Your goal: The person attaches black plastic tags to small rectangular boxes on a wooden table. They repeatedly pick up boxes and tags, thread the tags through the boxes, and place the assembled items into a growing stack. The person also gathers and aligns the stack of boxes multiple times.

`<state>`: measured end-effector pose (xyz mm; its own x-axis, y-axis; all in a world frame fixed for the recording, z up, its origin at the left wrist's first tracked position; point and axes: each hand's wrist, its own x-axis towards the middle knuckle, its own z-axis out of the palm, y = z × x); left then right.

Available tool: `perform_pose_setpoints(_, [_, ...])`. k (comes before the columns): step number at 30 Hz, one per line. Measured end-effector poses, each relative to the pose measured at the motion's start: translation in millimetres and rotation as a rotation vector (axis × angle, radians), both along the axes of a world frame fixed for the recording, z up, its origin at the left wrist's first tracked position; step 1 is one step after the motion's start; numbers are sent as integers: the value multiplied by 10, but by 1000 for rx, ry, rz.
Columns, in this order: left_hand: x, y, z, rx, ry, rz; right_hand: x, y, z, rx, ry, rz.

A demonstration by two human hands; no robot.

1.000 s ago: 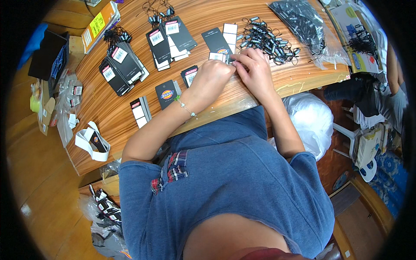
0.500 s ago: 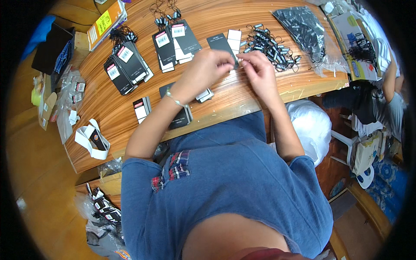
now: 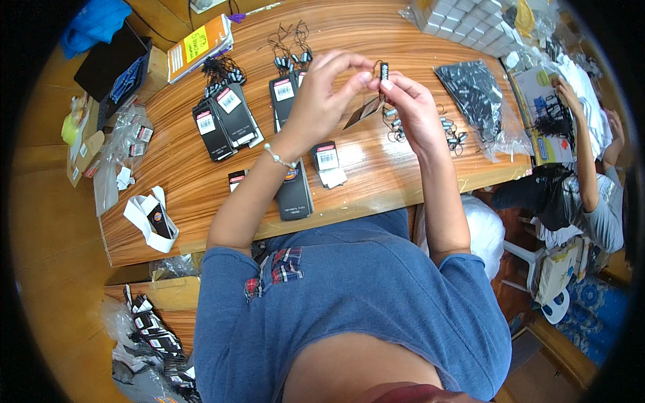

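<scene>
Above the table, my right hand (image 3: 411,107) pinches a small black plastic string seal (image 3: 384,70) between thumb and fingertips. A dark hang tag (image 3: 363,114) dangles tilted below it, seen nearly edge-on. My left hand (image 3: 336,84) is closed at the fingertips on the thin black string (image 3: 376,66) of that seal. Behind my right wrist lie loose string seals (image 3: 450,131), partly hidden. Beneath my left forearm is a stack of black hang tags (image 3: 295,198), beside a small pile of tags with white labels (image 3: 328,161).
Strung tag bundles (image 3: 232,121) lie left on the wooden table (image 3: 181,168), near a white strap roll (image 3: 151,218). A plastic bag of black seals (image 3: 470,94) lies right, with stacked white boxes (image 3: 463,23) behind. Another person's arm (image 3: 584,148) is at far right.
Both hands have risen from the table with the tag and seal, which now show between them. The whole view has shifted, bringing the white boxes at the back into sight.
</scene>
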<state>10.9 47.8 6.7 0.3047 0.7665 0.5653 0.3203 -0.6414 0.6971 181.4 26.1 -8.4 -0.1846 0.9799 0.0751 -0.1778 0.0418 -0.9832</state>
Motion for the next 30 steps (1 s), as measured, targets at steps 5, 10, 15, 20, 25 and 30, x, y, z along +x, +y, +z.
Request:
perform_pose_setpoints(5, [-31,-139,-167,-203,-265,10,-129,47,159,-89,305,-14])
perform_pose_setpoints(10, [-134,-4,-248,-269,-407,-44,-216,148,177,7,423,137])
perform_pose_setpoints(15, [-123,-102,-259,-655,-535,-381,-345,138,210,43,429,36])
perform_pose_setpoints(20, [-102,-182,-324,-735,-545,-382,-408,148,195,56,434,-61])
perform_pose_setpoints(25, [-93,-228,-348,-660,-480,-287,-484,229,156,52,486,-114])
perform_pose_setpoints(30, [-447,-2,-358,-551,-299,-37,-488,764,181,128,504,-68])
